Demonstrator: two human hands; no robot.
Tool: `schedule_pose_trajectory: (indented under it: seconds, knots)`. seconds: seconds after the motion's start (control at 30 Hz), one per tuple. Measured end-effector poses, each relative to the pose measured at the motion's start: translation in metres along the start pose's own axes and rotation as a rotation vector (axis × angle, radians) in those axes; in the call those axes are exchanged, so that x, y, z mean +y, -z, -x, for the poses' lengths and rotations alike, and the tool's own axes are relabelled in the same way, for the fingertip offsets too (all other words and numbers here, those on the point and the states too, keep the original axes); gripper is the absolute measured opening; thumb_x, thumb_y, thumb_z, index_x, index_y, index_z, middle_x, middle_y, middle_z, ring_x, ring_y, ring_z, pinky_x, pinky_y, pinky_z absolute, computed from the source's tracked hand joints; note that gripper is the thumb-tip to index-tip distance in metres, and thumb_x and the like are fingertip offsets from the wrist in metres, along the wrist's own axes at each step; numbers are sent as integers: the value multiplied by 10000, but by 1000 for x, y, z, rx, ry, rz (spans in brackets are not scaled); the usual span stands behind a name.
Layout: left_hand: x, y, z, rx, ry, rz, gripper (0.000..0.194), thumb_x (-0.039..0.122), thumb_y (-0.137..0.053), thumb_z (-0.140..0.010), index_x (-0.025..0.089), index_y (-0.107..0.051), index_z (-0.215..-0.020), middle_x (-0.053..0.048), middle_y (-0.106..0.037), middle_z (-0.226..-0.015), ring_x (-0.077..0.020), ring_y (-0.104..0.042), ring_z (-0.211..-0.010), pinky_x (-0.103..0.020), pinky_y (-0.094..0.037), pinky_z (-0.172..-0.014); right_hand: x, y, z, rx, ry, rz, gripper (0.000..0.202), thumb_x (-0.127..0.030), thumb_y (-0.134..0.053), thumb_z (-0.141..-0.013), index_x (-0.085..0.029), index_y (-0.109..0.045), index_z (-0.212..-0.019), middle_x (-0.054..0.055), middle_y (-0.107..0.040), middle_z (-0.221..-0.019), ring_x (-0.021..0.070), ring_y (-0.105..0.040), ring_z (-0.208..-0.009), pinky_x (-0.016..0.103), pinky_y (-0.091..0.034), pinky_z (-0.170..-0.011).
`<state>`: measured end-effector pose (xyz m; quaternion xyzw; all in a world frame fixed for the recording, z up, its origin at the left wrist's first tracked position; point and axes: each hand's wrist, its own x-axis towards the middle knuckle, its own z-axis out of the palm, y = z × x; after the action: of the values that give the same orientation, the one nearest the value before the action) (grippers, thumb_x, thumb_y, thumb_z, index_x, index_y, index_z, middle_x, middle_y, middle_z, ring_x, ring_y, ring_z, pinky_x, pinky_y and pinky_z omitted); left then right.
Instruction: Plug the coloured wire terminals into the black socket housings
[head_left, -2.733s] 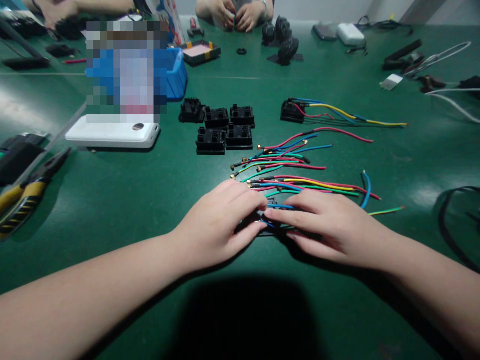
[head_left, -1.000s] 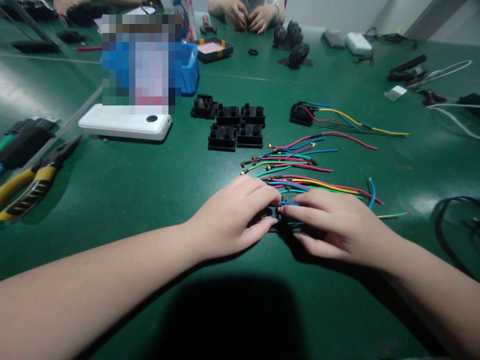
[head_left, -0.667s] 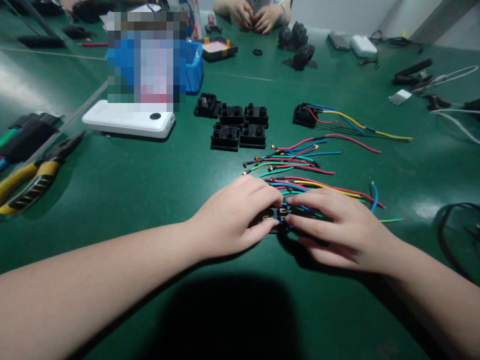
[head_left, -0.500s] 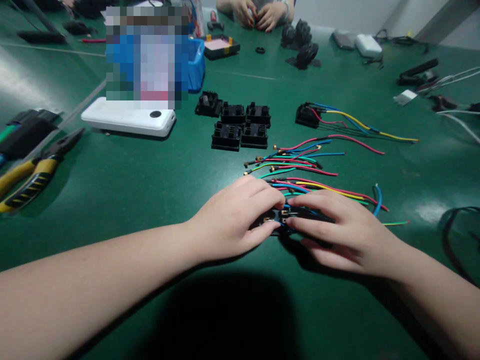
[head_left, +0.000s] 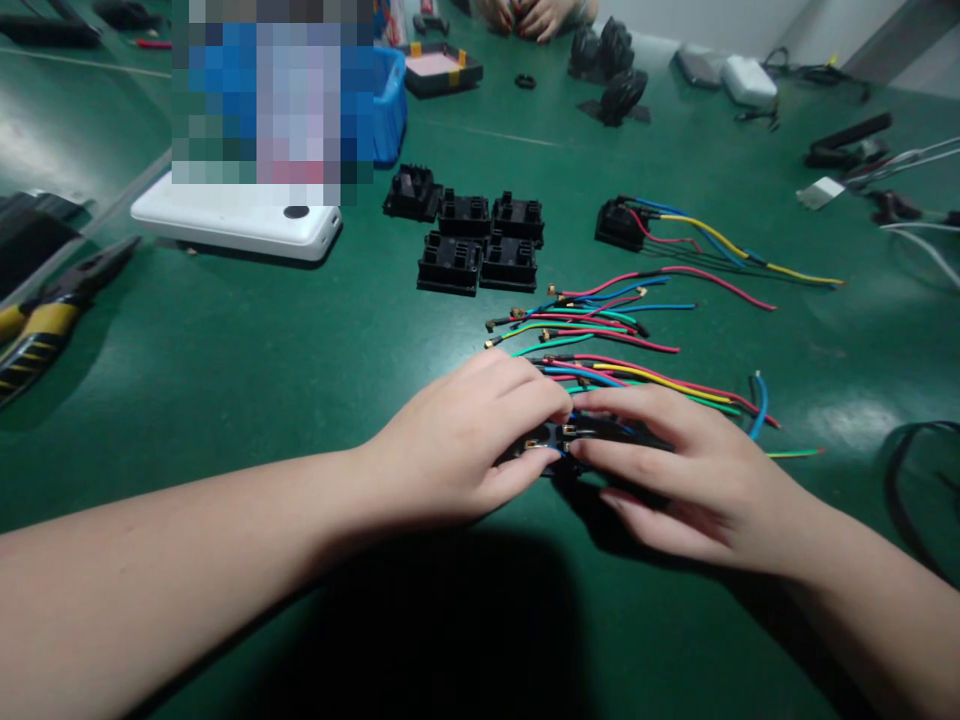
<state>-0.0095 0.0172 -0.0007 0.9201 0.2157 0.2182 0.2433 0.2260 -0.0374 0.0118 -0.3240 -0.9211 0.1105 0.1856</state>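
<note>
The left hand (head_left: 472,440) gripped the black housing (head_left: 553,436) between thumb and forefinger; the right hand (head_left: 690,470) touched its right side, fingers spread. Beyond the housing lay colored wires (head_left: 637,372), and farther off, five black sockets (head_left: 450,265).

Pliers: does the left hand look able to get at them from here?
Probably yes: bare table lies between the left hand and the pliers, though its fingers would likely have to leave the black part first.
</note>
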Motion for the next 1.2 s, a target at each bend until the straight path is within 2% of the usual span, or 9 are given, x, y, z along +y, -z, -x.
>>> schedule_pose_trajectory:
  seconds: [0.2, 0.5, 0.67, 0.8, 1.2]
  knots:
    - [0, 0, 0, 3, -1, -1, 138, 190, -566, -866, 142, -578, -995, -61, -624, -969, -203, -528, -914, -321, -428, -835, -2, 0, -2, -6, -15, 1, 293, -151, -605, -829, -201, -613, -1118, 154, -507, -1368, 244, -518, -1237, 377, -473, -980]
    - [1, 1, 0, 19, -23, -3, 144, 177, -565, -871, 122, -580, -1004, -59, -618, -966, -195, -528, -917, -311, -423, -844, -3, 0, -3, -4, -40, -18, 308, -114, -575, -835, -192, -625, -1129, 153, -563, -1307, 249, -573, -1161, 373, -505, -925]
    - [1, 0, 0, 14, -26, -6, 142, 173, -571, -867, 127, -576, -1001, -55, -623, -974, -195, -529, -917, -312, -415, -840, 0, -5, 1, 0, 18, 54, 350, -139, -570, -844, -177, -586, -1192, 169, -581, -1277, 267, -580, -1136, 399, -513, -902]
    - [1, 0, 0, 15, -26, -6, 150, 181, -580, -866, 128, -572, -1006, -53, -619, -969, -194, -525, -912, -314, -414, -838, 1, -6, 1, 21, -1, 79, 426, -130, -550, -850, -148, -532, -1275, 175, -601, -1261, 254, -589, -1135, 377, -514, -911]
    - [1, 1, 0, 18, -20, 13, 182, 166, -616, -845, 119, -573, -1016, -48, -618, -969, -181, -528, -925, -299, -410, -851, -2, -7, -1, 41, -61, 39, 356, -140, -529, -873, -153, -582, -1225, 161, -608, -1273, 248, -601, -1125, 376, -519, -900]
